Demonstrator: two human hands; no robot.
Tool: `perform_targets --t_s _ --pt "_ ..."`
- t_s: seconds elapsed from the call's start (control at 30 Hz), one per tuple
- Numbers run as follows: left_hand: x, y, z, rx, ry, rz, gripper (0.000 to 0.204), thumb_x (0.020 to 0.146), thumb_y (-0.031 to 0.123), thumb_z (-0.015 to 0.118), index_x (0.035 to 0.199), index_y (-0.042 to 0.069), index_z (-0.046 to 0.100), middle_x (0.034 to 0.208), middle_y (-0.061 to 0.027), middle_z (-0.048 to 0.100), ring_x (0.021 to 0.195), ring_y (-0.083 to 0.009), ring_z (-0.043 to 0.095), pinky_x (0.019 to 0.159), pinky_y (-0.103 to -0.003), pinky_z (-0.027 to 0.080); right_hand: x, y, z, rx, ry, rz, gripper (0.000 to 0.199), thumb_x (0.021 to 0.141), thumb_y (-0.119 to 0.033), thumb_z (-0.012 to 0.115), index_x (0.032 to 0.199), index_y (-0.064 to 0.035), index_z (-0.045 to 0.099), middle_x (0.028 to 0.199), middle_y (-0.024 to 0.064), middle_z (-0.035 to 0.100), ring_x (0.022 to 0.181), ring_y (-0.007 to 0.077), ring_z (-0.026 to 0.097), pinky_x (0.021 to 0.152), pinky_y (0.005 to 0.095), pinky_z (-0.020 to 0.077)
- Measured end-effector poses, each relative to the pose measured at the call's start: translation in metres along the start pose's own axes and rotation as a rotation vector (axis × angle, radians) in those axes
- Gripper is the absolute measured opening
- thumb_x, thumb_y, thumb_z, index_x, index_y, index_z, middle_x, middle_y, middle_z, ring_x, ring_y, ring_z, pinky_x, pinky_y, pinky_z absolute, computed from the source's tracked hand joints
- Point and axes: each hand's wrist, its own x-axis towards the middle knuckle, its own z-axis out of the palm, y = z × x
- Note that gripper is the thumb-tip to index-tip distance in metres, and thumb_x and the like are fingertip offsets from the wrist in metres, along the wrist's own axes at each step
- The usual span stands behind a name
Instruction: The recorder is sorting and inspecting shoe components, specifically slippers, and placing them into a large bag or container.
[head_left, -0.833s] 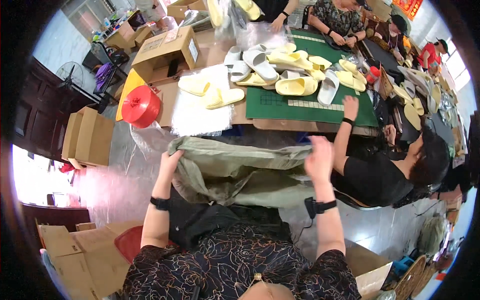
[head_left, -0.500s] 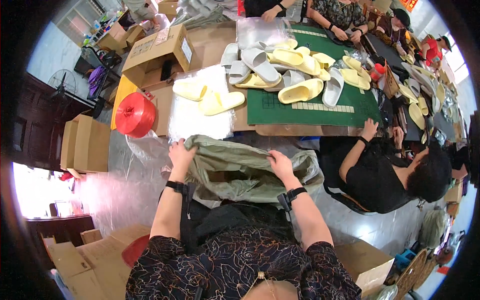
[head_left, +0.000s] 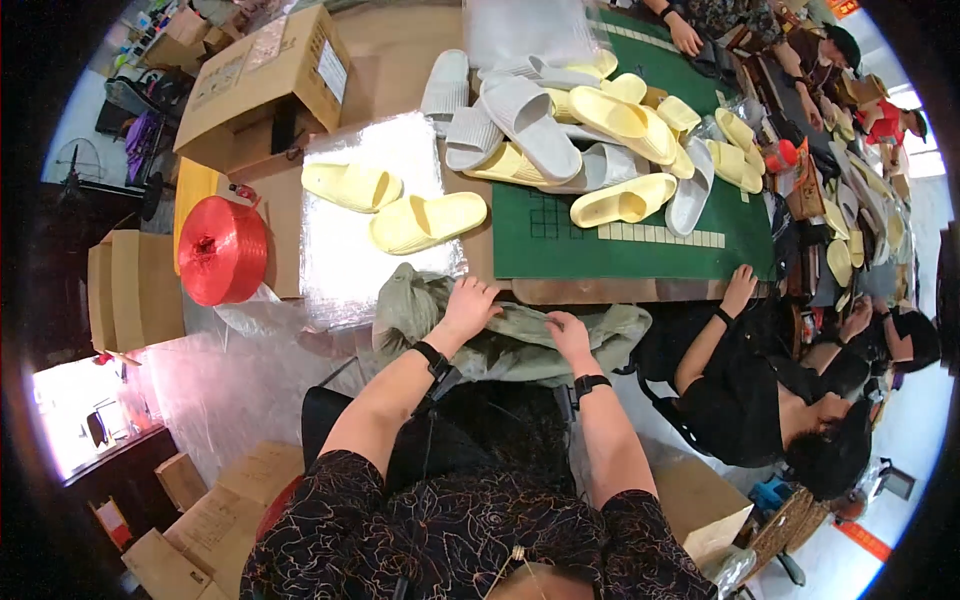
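Because the grey-green sack (head_left: 520,350) hangs slack and crumpled between the person's lap and the counter (head_left: 640,291), its mouth could fold shut or a layer slip away. The right grip (head_left: 570,338) pinches its upper edge between thumb and fingers; the left grip (head_left: 468,310) lies over the rim, its thumb hidden, so whether it is clenched I cannot tell. If only one layer is caught, a tug might pull the opening askew. Its left end bulges close to a stack of clear plastic bags (head_left: 325,235); a sideways swing could drag these slippery sheets along with the two yellow slippers (head_left: 428,222) on top. Farther right, a co-worker's hand (head_left: 740,290) rests by the green mat (head_left: 540,258), where a wide pull might knock it.
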Motion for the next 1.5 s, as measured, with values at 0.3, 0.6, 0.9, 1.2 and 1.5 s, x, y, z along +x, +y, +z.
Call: perform_targets --t_s 0.3,0.6,0.9,1.2,1.5 --pt "0.007 -0.007 0.015 -0.044 0.042 -0.094 0.012 0.078 0.020 0.067 0.079 0.008 0.066 0.076 -0.0106 0.065 0.075 -0.0299 0.065 0.067 -0.043 0.049 0.033 0.008 0.017 1.640 0.074 0.637 0.018 0.084 -0.016 0.064 0.096 -0.0047 0.056 0.092 0.0081 0.058 0.097 0.0255 0.056 0.092 0.0406 0.0477" --pt "0.036 0.001 0.020 -0.223 0.080 -0.362 0.020 0.081 0.027 0.068 0.087 0.008 0.073 0.084 -0.0145 0.069 0.078 -0.0339 0.066 0.068 -0.043 0.053 0.038 -0.017 -0.004 1.674 0.048 0.871 0.011 0.080 -0.008 0.061 0.087 -0.0072 0.053 0.088 0.0069 0.055 0.084 0.0217 0.053 0.078 0.0358 0.0501" --pt "0.070 -0.027 0.036 -1.160 0.169 -0.835 0.025 0.093 0.019 0.059 0.102 -0.003 0.068 0.087 -0.0077 0.068 0.077 -0.0127 0.061 0.070 -0.030 0.049 0.033 -0.027 -0.018 1.676 0.059 0.921 0.007 0.080 -0.005 0.056 0.079 -0.0062 0.049 0.086 0.0094 0.053 0.079 0.0228 0.052 0.077 0.0365 0.0510" --pt "0.112 -0.066 0.042 -1.086 0.062 -0.793 0.030 0.099 0.018 0.052 0.108 -0.006 0.066 0.095 -0.0016 0.069 0.084 -0.0106 0.061 0.076 -0.026 0.048 0.036 -0.010 -0.002 1.689 0.051 0.913 0.006 0.079 -0.003 0.055 0.076 -0.0053 0.050 0.082 0.0082 0.052 0.078 0.0237 0.054 0.075 0.0375 0.0532" --pt "0.091 0.004 -0.034 -0.014 0.286 -0.127 0.024 0.079 0.013 0.066 0.102 0.005 0.063 0.096 -0.0177 0.056 0.093 -0.0389 0.054 0.076 -0.046 0.047 0.022 0.026 0.025 1.288 0.200 0.704 0.013 0.083 -0.007 0.059 0.097 -0.0058 0.058 0.099 0.0125 0.066 0.098 0.0244 0.062 0.083 0.0379 0.0510"
